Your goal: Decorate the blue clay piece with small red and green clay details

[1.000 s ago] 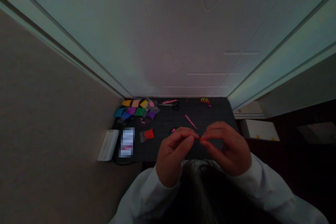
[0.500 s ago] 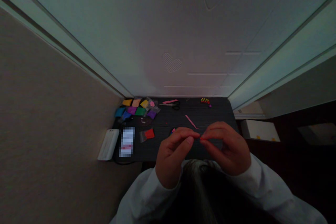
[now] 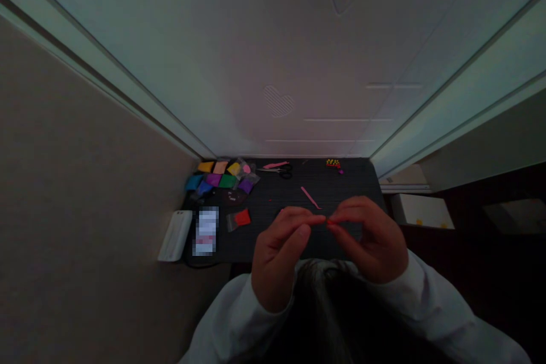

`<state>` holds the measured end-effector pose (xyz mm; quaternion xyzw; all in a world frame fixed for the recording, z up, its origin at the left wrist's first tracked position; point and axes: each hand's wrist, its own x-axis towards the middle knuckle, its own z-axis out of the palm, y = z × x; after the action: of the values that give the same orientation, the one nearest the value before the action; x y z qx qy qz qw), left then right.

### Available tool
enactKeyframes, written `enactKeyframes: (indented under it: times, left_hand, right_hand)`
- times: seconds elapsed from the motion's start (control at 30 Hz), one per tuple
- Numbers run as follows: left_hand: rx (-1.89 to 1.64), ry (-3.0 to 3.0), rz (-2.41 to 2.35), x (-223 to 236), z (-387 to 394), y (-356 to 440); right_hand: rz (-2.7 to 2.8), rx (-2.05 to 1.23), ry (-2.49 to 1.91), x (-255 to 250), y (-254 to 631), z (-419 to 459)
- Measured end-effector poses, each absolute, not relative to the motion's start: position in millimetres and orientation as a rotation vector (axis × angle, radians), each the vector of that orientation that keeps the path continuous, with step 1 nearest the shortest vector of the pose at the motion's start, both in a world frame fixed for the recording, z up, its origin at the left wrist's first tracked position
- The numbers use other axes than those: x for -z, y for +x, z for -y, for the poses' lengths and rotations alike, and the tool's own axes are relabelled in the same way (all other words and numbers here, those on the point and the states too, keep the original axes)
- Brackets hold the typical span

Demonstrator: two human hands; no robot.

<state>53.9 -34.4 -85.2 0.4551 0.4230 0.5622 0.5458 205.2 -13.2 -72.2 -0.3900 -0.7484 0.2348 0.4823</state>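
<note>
One small red piece (image 3: 330, 222) sits at the tips of the right hand's thumb and forefinger, above the near part of the dark tabletop (image 3: 356, 185). The right hand (image 3: 371, 242) comes in from the near right with those fingers curved toward each other, pinching the piece. The left hand (image 3: 277, 259) faces it from the near left, its forefinger stretched straight so that the tip ends at the left side of the piece; whether it presses on it cannot be told. The left thumb lies lower and farther left, well short of the piece. Just beyond the hands, a pair of pink tweezers (image 3: 310, 198) lies slantwise, its near end pointing right. Farther off, scissors (image 3: 277, 170) lie beside a long pink tool (image 3: 276, 165), and at the far right stands a small red and yellow block (image 3: 333, 163) with a purple bit (image 3: 340, 172) near it. To the left of the left hand is a clear bag with red stuff (image 3: 239, 219), then a phone (image 3: 205, 231) with a blurred screen. A cluster of colourful packets (image 3: 227, 181) fills the far left corner.
</note>
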Motion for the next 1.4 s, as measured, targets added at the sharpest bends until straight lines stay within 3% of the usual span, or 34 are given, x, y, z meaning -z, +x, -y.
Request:
enactKeyframes:
  times: [1.4]
  left_hand:
    - [-1.162, 0.915, -1.052, 87, 23, 58]
  right_hand:
    - [1.919, -0.51, -0.936, 74, 205, 10]
